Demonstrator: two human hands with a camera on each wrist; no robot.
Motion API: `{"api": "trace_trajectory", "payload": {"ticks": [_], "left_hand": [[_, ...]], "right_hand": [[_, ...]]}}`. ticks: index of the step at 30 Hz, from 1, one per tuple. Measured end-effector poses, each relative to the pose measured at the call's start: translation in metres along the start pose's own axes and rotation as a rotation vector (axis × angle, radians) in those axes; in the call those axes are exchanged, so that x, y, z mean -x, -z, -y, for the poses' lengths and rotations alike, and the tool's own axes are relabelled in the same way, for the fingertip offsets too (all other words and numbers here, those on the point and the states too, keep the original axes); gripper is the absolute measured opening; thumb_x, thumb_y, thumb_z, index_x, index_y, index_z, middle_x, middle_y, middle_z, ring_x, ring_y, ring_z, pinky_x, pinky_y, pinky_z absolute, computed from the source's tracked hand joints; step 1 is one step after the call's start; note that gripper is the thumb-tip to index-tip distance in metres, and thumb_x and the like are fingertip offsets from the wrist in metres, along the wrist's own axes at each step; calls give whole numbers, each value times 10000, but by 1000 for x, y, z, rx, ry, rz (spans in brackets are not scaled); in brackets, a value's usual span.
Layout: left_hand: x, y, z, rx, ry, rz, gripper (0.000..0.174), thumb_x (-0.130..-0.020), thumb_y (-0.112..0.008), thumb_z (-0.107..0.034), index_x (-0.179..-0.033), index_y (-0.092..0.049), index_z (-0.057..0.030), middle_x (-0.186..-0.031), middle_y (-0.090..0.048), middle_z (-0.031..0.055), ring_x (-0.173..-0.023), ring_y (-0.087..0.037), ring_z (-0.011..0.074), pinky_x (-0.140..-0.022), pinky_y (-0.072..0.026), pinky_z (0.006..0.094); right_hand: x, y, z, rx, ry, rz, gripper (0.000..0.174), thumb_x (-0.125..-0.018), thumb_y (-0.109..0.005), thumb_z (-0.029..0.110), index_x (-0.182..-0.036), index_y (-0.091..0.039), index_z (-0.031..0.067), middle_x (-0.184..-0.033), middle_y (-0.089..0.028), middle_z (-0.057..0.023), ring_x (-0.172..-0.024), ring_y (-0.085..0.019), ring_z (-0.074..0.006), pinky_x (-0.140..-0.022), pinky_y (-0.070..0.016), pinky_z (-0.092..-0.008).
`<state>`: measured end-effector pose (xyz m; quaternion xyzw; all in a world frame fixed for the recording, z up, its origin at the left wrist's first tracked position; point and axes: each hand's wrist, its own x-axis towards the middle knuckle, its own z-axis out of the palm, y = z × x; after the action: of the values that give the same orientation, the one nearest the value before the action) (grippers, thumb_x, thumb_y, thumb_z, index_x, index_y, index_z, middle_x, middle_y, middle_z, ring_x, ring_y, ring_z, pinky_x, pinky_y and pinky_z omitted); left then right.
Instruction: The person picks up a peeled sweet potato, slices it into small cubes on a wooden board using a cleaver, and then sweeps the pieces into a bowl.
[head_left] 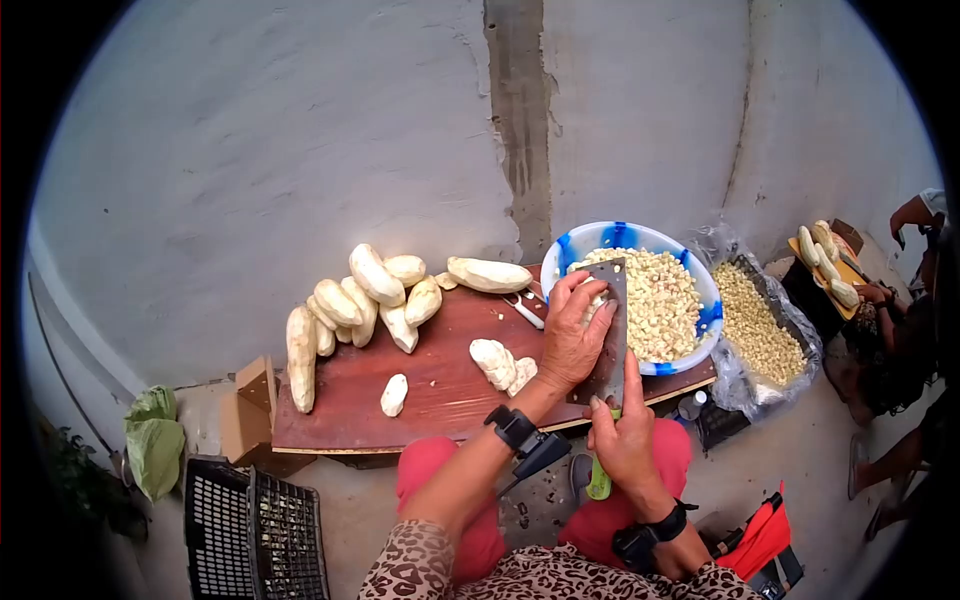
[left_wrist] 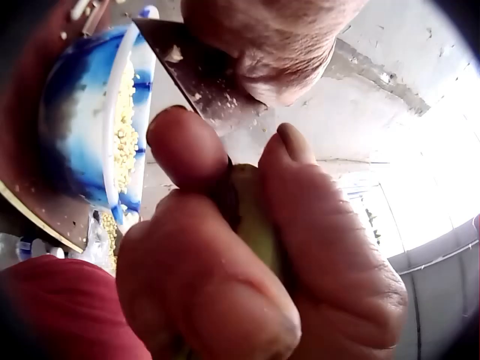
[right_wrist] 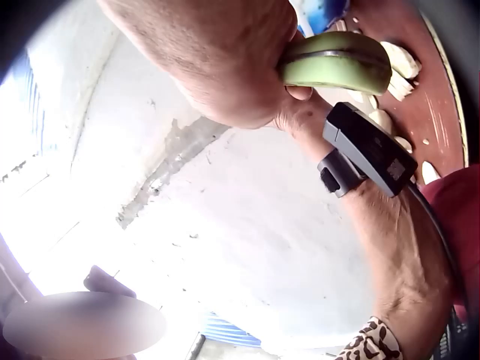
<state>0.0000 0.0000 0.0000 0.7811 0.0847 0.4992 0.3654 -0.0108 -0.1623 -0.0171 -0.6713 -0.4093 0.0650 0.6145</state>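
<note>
My right hand grips the green handle of a broad, dark-bladed cleaver, its blade pointing up and away. Beyond it, my left hand holds a piece of peeled white root against the blade, thumb lying along the metal. Most of that piece is hidden by the fingers. Both hands are at the near left side of a blue and white basin heaped with diced root. Cut chunks of root lie on the red-brown table, left of my hands.
Several whole peeled roots are piled along the table's back left, near a white-handled peeler. A plastic-lined crate of diced pieces stands right of the basin. Black crates sit at lower left. Other people work at the far right.
</note>
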Motion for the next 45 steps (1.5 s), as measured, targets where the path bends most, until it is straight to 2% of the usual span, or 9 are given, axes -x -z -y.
{"api": "trace_trajectory", "payload": {"ticks": [2,6,9,12,17,21,26,35,45], "left_hand": [[-13,-14,17,-41,-99,12,316,-913,-642,-180,-1198,-605,-50,-1271,-524,183,-1197,-503,340,-1009,-409,384],[-16,-52,83,-340,81,31,357,-918,-599,-308,-1205,-627,-98,-1364,-470,217,-1312,-357,412,-1097,-233,511],[-7,-42,97,-143,127,-58,221,-919,-582,-191,-1056,-683,-51,-1227,-582,218,-1208,-498,378,-1035,-377,433],[-6,-13,99,-61,251,-123,222,-930,-584,-155,-1053,-674,7,-1101,-669,165,-988,-645,236,-896,-487,327],[1,37,110,86,563,-125,169,-943,-590,-154,-979,-684,-18,-844,-671,4,-764,-569,57,-661,-467,241],[0,80,98,283,719,-166,147,-969,-560,-132,-979,-662,-28,-889,-685,39,-775,-635,104,-668,-510,241],[7,138,95,257,846,-152,148,-960,-579,-165,-965,-647,-34,-899,-681,43,-757,-639,106,-656,-504,238],[17,190,79,105,831,-74,178,-954,-581,-178,-1015,-646,-24,-920,-685,44,-785,-643,108,-664,-502,243],[20,181,81,16,669,152,173,-888,-628,-144,-971,-654,5,-846,-662,42,-767,-598,114,-706,-492,276]], "right_hand": [[-2,11,8,23,-97,-46,716,-877,-560,-8,-1499,-206,-27,-869,-670,-256,-721,-697,-345,-607,-521,-382],[-15,51,-2,212,-34,-165,720,-870,-547,-27,-1502,-202,-25,-769,-665,-199,-657,-682,-280,-587,-517,-375],[-21,62,-10,185,-81,-222,716,-874,-536,-32,-1506,-200,-18,-780,-676,-191,-660,-685,-280,-597,-523,-372],[-28,58,-9,71,-104,-206,698,-898,-516,-21,-1518,-196,12,-763,-662,-119,-552,-618,-174,-504,-491,-310],[-37,26,0,-142,-189,-14,690,-916,-509,-6,-1526,-189,33,-757,-622,-68,-504,-543,-97,-444,-446,-255],[-44,-5,-4,1,-99,176,710,-899,-534,-6,-1519,-188,17,-813,-664,-114,-558,-593,-200,-588,-514,-344],[-50,-28,0,200,7,374,728,-869,-587,59,-1495,-220,8,-761,-615,-318,-740,-615,-482,-680,-473,-492],[-116,65,31,772,153,516,633,-846,-569,70,-1439,-354,26,-829,-630,-323,-784,-626,-474,-749,-489,-510],[-151,63,1,1146,88,895,649,-831,-530,47,-1455,-355,78,-830,-650,-281,-801,-653,-432,-713,-505,-504]]}}
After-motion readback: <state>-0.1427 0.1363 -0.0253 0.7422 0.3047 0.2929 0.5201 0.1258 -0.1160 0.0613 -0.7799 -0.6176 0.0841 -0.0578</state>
